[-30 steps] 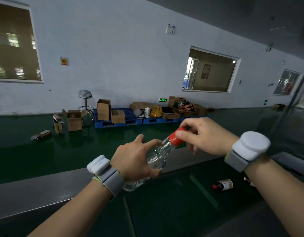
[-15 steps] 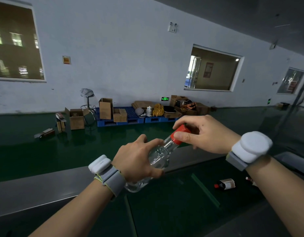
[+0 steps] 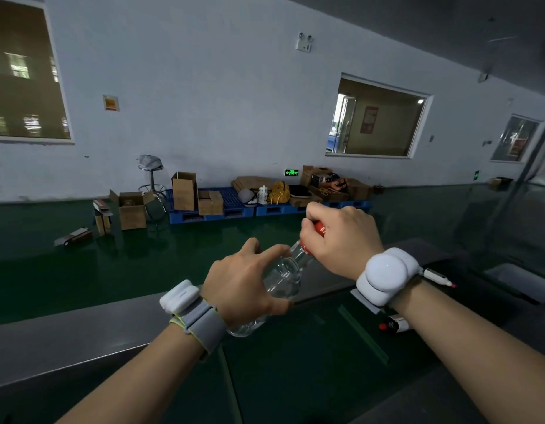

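A clear glass bottle (image 3: 283, 278) with a red cap (image 3: 319, 228) is held tilted in the air above a dark green conveyor belt (image 3: 295, 377), neck pointing up and to the right. My left hand (image 3: 242, 289) grips the bottle's body from above. My right hand (image 3: 341, 240) is wrapped over the red cap, covering most of it. Both wrists carry white and grey strapped devices.
A second small bottle with a red cap (image 3: 393, 325) lies on the belt under my right wrist. A steel rail (image 3: 66, 338) runs along the belt's far side. Cardboard boxes (image 3: 184, 191), blue pallets (image 3: 222, 209) and a stool (image 3: 150, 175) stand by the far wall.
My right hand has closed further over the red cap, which showed between the fingertips before. The bottle and my left hand stay in about the same place.
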Demonstrator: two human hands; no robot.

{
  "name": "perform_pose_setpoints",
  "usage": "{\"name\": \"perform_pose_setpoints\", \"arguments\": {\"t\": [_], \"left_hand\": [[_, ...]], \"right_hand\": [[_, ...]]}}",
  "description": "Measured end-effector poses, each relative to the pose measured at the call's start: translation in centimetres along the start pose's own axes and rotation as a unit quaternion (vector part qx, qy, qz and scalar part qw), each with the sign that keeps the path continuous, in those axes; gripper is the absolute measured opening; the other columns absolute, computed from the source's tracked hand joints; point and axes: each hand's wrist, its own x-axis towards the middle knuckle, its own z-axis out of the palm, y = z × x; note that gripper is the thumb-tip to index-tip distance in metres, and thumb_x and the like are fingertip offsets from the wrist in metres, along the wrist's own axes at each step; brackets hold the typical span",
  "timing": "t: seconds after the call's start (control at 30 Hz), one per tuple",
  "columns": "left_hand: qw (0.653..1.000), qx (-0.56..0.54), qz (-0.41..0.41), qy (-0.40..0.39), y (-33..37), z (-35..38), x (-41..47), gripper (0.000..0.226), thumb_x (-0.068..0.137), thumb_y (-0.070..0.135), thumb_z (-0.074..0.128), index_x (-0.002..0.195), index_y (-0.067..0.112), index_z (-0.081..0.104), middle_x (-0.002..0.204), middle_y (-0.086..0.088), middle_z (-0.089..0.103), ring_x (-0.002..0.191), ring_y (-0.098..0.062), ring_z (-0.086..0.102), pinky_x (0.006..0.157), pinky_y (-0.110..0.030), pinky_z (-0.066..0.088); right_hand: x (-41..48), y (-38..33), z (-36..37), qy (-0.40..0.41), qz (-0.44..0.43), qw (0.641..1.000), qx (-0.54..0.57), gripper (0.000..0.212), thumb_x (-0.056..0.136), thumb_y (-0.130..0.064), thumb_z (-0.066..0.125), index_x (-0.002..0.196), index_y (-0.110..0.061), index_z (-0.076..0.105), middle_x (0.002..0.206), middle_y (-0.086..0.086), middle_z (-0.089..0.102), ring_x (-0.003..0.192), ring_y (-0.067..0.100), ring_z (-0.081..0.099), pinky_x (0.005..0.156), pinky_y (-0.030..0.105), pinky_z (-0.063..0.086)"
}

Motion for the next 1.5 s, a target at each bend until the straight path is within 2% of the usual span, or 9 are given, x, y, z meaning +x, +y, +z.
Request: {"name": "perform_pose_setpoints", "arguments": {"t": [0.37, 0.5, 0.7, 0.8, 0.9, 0.97, 1.03, 1.1, 1.5], "left_hand": [[1.000, -0.011, -0.016, -0.005, 0.5, 1.9, 1.1, 0.076, 0.057, 0.077, 0.057, 0.124, 0.056, 0.027, 0.095, 0.008, 0.039, 0.071, -0.015, 0.054, 0.056, -0.029, 0.046], [0.998, -0.024, -0.015, -0.061, 0.1, 3.4, 2.0, 0.083, 0.055, 0.081, 0.056, 0.128, 0.053, 0.029, 0.100, 0.010, 0.045, 0.083, -0.017, 0.057, 0.067, -0.033, 0.051], [0.992, -0.075, -0.029, -0.102, -0.2, 8.2, 1.9, 0.089, 0.052, 0.081, 0.058, 0.130, 0.055, 0.025, 0.114, 0.010, 0.052, 0.101, -0.020, 0.059, 0.080, -0.038, 0.052], [0.988, -0.096, -0.034, -0.114, -0.1, 11.0, 2.6, 0.088, 0.052, 0.080, 0.060, 0.130, 0.055, 0.026, 0.122, 0.010, 0.054, 0.103, -0.020, 0.059, 0.082, -0.039, 0.053], [0.982, -0.134, -0.051, -0.127, 0.1, 14.0, 4.0, 0.080, 0.053, 0.075, 0.065, 0.122, 0.057, 0.029, 0.112, 0.014, 0.054, 0.096, -0.016, 0.059, 0.076, -0.034, 0.053], [0.974, -0.167, -0.073, -0.131, 0.2, 16.5, 5.1, 0.077, 0.054, 0.068, 0.071, 0.121, 0.055, 0.034, 0.109, 0.011, 0.055, 0.093, -0.017, 0.060, 0.078, -0.036, 0.053], [0.967, -0.198, -0.091, -0.130, 0.4, 19.3, 6.5, 0.077, 0.055, 0.060, 0.078, 0.122, 0.048, 0.041, 0.109, 0.006, 0.058, 0.094, -0.017, 0.060, 0.083, -0.035, 0.052], [0.957, -0.226, -0.125, -0.132, 1.0, 23.4, 8.8, 0.083, 0.055, 0.052, 0.084, 0.127, 0.038, 0.045, 0.112, 0.004, 0.060, 0.099, -0.016, 0.060, 0.088, -0.034, 0.050], [0.919, -0.232, -0.242, -0.209, 1.6, 43.1, 15.9, 0.071, 0.059, 0.039, 0.088, 0.118, 0.023, 0.052, 0.110, 0.000, 0.059, 0.098, -0.015, 0.060, 0.088, -0.035, 0.051]], "right_hand": [[0.3, 1.3, 1.3, -0.013, 0.069, 0.997, -0.034, 0.024, 0.089, -0.039, 0.043, 0.076, -0.022, 0.053, 0.063, 0.000, 0.055, 0.062, 0.026, 0.052, 0.053, 0.029, 0.032], [0.2, 3.2, 2.4, -0.120, 0.177, 0.976, 0.027, 0.033, 0.082, -0.057, 0.050, 0.076, -0.025, 0.057, 0.071, -0.008, 0.058, 0.070, 0.021, 0.058, 0.059, 0.030, 0.043], [-1.8, 6.3, 5.1, -0.275, 0.218, 0.915, 0.197, 0.074, 0.061, -0.070, 0.072, 0.121, -0.034, 0.050, 0.111, -0.011, 0.056, 0.099, 0.012, 0.058, 0.083, 0.030, 0.049], [-2.8, 8.4, 6.9, -0.312, 0.208, 0.899, 0.226, 0.084, 0.060, -0.064, 0.077, 0.132, -0.032, 0.045, 0.114, -0.011, 0.052, 0.094, 0.010, 0.059, 0.074, 0.025, 0.049], [-3.8, 11.6, 9.1, -0.348, 0.190, 0.882, 0.256, 0.065, 0.064, -0.050, 0.084, 0.118, -0.031, 0.053, 0.096, -0.015, 0.060, 0.064, -0.010, 0.057, 0.055, 0.009, 0.041], [-4.7, 14.3, 11.1, -0.404, 0.169, 0.861, 0.258, 0.052, 0.068, -0.040, 0.085, 0.111, -0.032, 0.058, 0.099, -0.015, 0.066, 0.075, -0.015, 0.059, 0.068, 0.014, 0.046], [-5.8, 17.5, 13.7, -0.472, 0.156, 0.833, 0.244, 0.065, 0.070, -0.035, 0.084, 0.128, -0.025, 0.055, 0.120, -0.005, 0.066, 0.106, 0.007, 0.062, 0.091, 0.029, 0.048], [-7.4, 22.0, 17.2, -0.527, 0.157, 0.805, 0.225, 0.080, 0.071, -0.036, 0.082, 0.140, -0.021, 0.044, 0.131, 0.000, 0.061, 0.117, 0.018, 0.058, 0.097, 0.032, 0.045], [-16.6, 35.9, 35.3, -0.585, 0.195, 0.728, 0.301, 0.083, 0.073, -0.030, 0.080, 0.144, -0.027, 0.036, 0.137, -0.001, 0.056, 0.126, 0.019, 0.052, 0.104, 0.032, 0.041]]}}
